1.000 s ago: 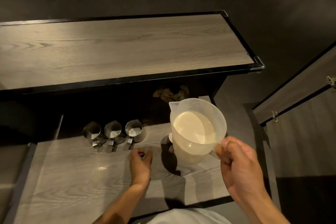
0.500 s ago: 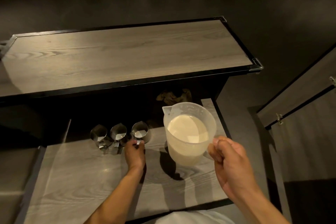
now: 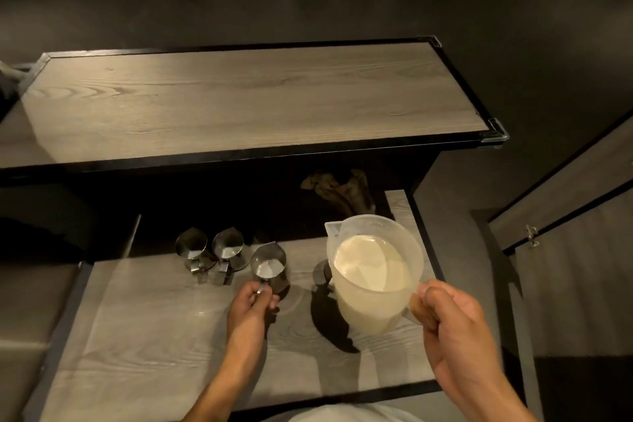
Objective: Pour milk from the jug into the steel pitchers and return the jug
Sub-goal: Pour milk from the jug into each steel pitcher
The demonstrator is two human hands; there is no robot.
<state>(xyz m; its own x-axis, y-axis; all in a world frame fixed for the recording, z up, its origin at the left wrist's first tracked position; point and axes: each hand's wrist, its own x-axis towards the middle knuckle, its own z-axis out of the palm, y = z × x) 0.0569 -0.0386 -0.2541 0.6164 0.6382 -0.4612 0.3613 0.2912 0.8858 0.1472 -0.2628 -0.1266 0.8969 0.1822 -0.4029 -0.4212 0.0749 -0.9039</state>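
Note:
A clear plastic jug [image 3: 371, 272], nearly full of milk, hangs above the lower wooden shelf [image 3: 154, 336]. My right hand [image 3: 452, 329] grips its handle from the right, and its spout points to the far left. Three small steel pitchers stand at the shelf's back. My left hand [image 3: 251, 307] pinches the handle of the right pitcher [image 3: 268, 264], which sits forward of the row and shows a little milk inside. The middle pitcher [image 3: 226, 247] and the left pitcher [image 3: 190, 245] stand side by side behind it.
A long wooden counter top [image 3: 239, 103] with a black rim overhangs the shelf's back. A crumpled brown cloth [image 3: 337, 188] lies in the dark recess behind the jug. A cabinet door [image 3: 568, 216] with a metal latch stands at the right.
My left hand moved up to the right pitcher, took its handle and drew it forward out of the row. The jug stayed in my right hand, shifting slightly.

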